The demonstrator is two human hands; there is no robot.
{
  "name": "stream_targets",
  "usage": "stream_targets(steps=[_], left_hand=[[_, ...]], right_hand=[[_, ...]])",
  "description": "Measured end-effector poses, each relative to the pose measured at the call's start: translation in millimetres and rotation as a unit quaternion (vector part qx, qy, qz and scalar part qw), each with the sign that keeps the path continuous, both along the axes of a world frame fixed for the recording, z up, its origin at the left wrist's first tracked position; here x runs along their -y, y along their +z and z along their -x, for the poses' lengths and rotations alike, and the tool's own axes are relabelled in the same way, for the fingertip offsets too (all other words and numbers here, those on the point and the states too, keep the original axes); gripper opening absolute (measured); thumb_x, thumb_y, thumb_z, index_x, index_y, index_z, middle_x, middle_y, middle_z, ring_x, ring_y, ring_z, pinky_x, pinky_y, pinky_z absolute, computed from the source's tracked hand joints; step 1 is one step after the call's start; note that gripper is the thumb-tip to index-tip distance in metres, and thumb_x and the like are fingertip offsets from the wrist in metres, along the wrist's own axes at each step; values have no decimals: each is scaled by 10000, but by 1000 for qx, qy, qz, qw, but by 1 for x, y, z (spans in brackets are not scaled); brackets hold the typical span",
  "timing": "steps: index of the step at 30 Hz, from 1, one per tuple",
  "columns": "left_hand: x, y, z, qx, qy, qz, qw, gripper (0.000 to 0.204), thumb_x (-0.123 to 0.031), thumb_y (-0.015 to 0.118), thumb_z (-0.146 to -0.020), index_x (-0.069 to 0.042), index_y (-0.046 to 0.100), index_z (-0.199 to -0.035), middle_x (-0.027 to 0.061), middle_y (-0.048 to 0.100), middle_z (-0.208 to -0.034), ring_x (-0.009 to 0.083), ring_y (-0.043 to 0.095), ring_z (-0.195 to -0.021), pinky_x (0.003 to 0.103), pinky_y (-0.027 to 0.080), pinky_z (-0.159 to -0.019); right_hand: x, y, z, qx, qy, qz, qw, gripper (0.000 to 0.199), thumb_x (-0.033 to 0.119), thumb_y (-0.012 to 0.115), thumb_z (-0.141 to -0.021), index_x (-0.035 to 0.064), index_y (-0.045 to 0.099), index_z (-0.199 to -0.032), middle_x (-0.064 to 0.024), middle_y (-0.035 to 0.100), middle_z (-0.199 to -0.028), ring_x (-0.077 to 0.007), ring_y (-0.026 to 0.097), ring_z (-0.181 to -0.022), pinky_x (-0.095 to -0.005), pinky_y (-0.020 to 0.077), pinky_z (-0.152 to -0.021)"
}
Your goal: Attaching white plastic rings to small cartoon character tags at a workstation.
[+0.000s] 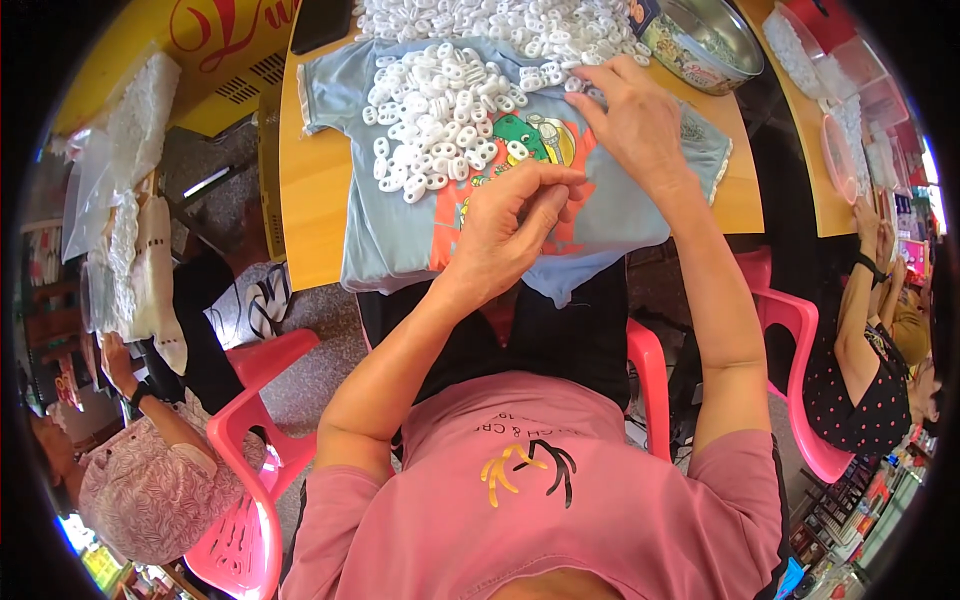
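The left hand (510, 225) was curled shut, its fingertips pinching a tiny white piece just below the heap of white plastic rings (440, 120). The right hand (630, 110) lay open and flat at the right edge of that heap, fingers touching a few rings. The heap sat on a light blue shirt (400, 235) spread over the yellow table (310, 180), and a round metal tin (705, 40) stood to the heap's right. It looked like the sorting step; picking another ring would need a light, careful pinch.
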State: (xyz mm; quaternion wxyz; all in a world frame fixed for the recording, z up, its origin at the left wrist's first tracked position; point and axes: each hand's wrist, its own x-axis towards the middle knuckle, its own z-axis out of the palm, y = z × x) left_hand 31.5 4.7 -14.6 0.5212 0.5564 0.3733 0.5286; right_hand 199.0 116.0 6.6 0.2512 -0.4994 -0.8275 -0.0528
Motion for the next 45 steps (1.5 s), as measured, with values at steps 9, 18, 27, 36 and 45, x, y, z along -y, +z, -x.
stream_targets(steps=[9, 18, 27, 36, 45], left_hand=[[-1, 0, 1, 30, -2, 33, 999, 180, -3, 507, -959, -1, 642, -1078, 47, 639, -843, 83, 612, -713, 228, 499, -600], [0, 0, -1, -36, 27, -9, 999, 165, 8, 519, -948, 9, 649, -1049, 67, 664, -860, 99, 627, -726, 243, 508, -629], [-6, -5, -2, 91, 58, 56, 993, 196, -71, 542, -971, 22, 594, -1136, 49, 661, -878, 83, 603, -721, 238, 502, -639], [-9, 3, -7, 109, 109, 105, 982, 183, -119, 636, -935, 5, 571, -1053, 36, 645, -858, 58, 600, -730, 201, 479, -588], [-9, -4, -1, 144, 98, 83, 981, 155, -123, 635, -938, -9, 568, -1020, 13, 615, -818, 51, 576, -697, 188, 462, -561]], right_hand=[[-2, 2, -4, -19, 4, 33, 999, 187, 255, 654, -866, 129, 709, -993, -35, 658, -923, -265, 649, -839, -363, 501, -726], [-8, 1, -9, -110, -9, 58, 992, 194, 225, 667, -872, 85, 704, -1001, -31, 666, -819, -179, 629, -730, -301, 486, -678], [16, 11, -6, -511, 49, 386, 767, 220, 198, 640, -935, 35, 682, -1076, 46, 570, -737, -27, 453, -629, -177, 360, -567], [65, 7, 24, -569, 74, 387, 722, 220, 122, 649, -924, 1, 649, -1108, -14, 641, -868, -67, 575, -750, -200, 490, -674], [76, 10, 24, -538, 106, 366, 752, 246, 92, 639, -925, -13, 631, -1147, -32, 663, -919, -82, 626, -758, -220, 534, -705]])
